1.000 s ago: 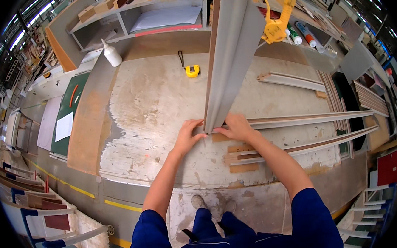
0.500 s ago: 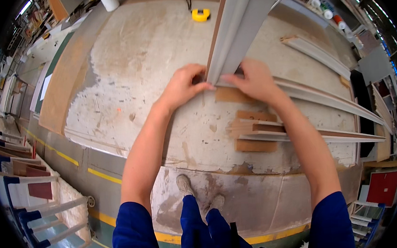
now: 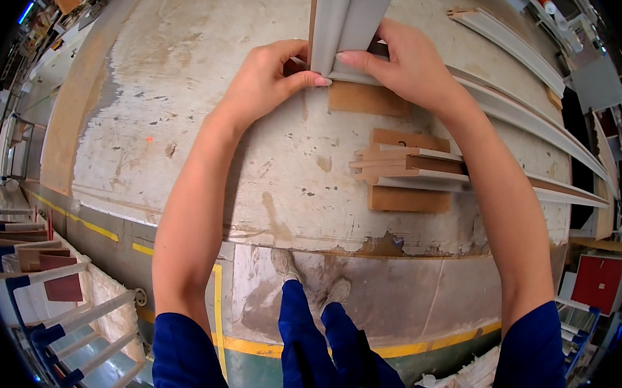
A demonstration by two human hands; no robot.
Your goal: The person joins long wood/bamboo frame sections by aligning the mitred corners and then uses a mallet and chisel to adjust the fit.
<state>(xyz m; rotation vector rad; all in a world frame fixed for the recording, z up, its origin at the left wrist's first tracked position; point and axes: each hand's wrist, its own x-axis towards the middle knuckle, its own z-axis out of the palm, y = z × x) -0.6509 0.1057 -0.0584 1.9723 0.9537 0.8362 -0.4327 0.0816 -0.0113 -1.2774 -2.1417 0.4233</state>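
Note:
A pale grey moulding strip (image 3: 345, 18) runs away from me, its near end between my two hands. There it meets a second grey moulding (image 3: 529, 117) at a corner; this one stretches off to the right. My left hand (image 3: 267, 78) grips the corner from the left, thumb tip at the near end and the other fingers curled at the brown outer edge, partly hidden. My right hand (image 3: 417, 60) holds the corner from the right, its thumb laid on the inner side and its fingertips out of sight. A brown wood block (image 3: 368, 100) lies just under the corner.
Nearer me, a grooved moulding (image 3: 436, 178) rests on brown wood blocks (image 3: 406, 199), under my right forearm. Another moulding (image 3: 513, 43) lies at the far right. The worn, stained worktable (image 3: 195, 79) ends in a chipped near edge. A rack with pale bars (image 3: 93, 321) stands lower left.
My view has shifted, so the table and hands sit higher in the picture and the yellow tape measure has left it. Both hands stay at the corner.

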